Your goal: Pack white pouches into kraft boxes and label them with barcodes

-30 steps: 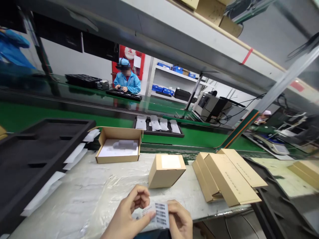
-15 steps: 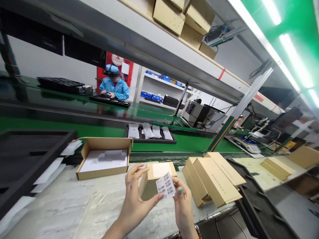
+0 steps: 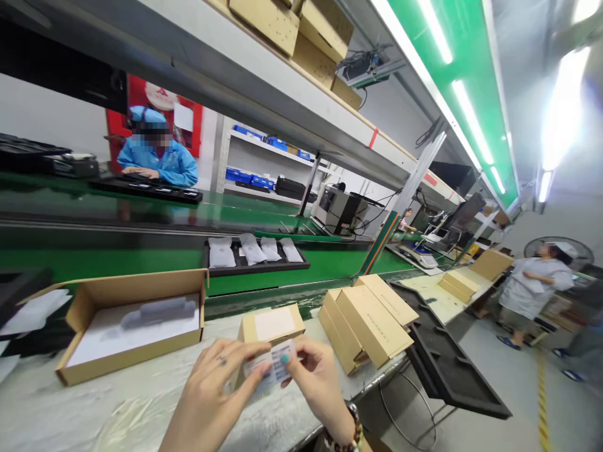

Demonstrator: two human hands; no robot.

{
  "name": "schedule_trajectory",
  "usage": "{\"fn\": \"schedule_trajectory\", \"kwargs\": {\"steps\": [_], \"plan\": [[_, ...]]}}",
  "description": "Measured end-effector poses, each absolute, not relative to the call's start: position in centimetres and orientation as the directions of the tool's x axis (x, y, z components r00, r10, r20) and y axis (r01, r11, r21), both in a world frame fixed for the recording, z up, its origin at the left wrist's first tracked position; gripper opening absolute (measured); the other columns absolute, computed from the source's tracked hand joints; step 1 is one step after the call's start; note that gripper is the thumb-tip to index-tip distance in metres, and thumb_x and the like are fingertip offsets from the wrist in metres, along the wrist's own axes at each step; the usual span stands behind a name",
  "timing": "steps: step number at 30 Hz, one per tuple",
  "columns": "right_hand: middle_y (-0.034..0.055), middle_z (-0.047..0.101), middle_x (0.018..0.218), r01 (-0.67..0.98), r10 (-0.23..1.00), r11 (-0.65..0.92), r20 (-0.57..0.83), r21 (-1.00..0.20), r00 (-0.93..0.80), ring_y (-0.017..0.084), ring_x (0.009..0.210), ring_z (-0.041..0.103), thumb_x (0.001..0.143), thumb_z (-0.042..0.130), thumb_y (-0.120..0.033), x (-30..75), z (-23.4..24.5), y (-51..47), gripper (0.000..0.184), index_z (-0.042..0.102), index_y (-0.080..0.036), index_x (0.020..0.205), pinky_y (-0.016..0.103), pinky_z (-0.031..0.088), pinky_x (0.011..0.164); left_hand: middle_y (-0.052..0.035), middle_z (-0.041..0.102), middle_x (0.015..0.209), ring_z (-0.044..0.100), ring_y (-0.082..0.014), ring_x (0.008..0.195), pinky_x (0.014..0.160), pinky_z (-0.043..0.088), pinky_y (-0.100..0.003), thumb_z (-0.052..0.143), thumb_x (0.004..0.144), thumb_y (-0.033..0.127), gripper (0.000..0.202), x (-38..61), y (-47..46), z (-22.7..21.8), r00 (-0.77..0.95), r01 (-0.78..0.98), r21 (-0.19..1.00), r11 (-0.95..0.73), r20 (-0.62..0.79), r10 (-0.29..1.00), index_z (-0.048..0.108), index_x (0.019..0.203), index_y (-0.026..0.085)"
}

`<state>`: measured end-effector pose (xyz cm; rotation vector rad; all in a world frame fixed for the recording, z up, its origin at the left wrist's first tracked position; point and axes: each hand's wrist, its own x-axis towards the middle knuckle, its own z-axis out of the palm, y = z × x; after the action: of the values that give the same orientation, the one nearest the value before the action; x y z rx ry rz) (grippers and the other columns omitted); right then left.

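Both hands pinch a small white barcode label [image 3: 268,366] just above the near edge of the plastic-covered bench [image 3: 94,402]. My left hand [image 3: 217,395] holds its left side with thumb and fingers. My right hand [image 3: 318,386] grips the right side; a bead bracelet is on that wrist. Directly behind the label stands a small closed cardboard box [image 3: 271,326] with a blank white sticker on top.
An open flat carton [image 3: 127,320] with a white insert lies at left. Stacked flat brown boxes [image 3: 367,320] lie at right. A black tray of white pouches [image 3: 254,254] rides the green conveyor. People work across the belt and in the right aisle.
The view has swung right and up, revealing the aisle and a standing person. My hands have lowered the label towards the small box, and my fingers now cover more of it.
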<state>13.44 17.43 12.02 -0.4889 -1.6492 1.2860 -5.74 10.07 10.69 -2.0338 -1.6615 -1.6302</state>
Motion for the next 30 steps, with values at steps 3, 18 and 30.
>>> {"fn": "schedule_trajectory", "kwargs": {"steps": [3,18,30], "plan": [[0.0029,0.065,0.076,-0.125,0.809,0.481,0.495,-0.867,-0.317,0.015,0.066,0.057,0.095,0.072,-0.043,13.9,13.5,19.5,0.029,0.071,-0.017,0.082,0.023,0.049,0.058,-0.0083,0.047,0.149,0.046,-0.0335,0.136,0.112,0.041,-0.054,0.078,0.084,0.044,0.071,-6.1,11.7,10.6,-0.252,0.737,0.579,-0.349,0.714,0.653,0.044,0.144,0.034],[0.0024,0.065,0.068,-0.08,0.848,0.21,0.222,-0.974,-0.481,0.015,0.064,0.052,0.082,0.082,-0.046,11.9,14.6,21.4,0.036,0.069,-0.015,0.069,0.025,0.038,0.061,-0.0173,0.046,0.149,0.051,-0.0282,0.135,0.101,0.053,-0.047,0.071,0.09,0.01,0.051,-3.2,10.4,5.0,-0.203,0.722,0.462,-0.514,0.853,0.482,0.038,0.126,0.025],[0.0044,0.066,0.072,0.063,0.816,0.241,0.167,-0.968,-0.554,0.018,0.07,0.055,0.083,0.079,-0.046,11.2,15.1,22.2,0.033,0.071,-0.016,0.072,0.028,0.041,0.064,-0.0089,0.043,0.136,0.055,-0.0231,0.121,0.092,0.06,-0.037,0.068,0.093,0.014,0.036,-4.4,10.1,4.1,-0.198,0.746,0.451,-0.49,0.853,0.483,0.055,0.122,0.03]]}}
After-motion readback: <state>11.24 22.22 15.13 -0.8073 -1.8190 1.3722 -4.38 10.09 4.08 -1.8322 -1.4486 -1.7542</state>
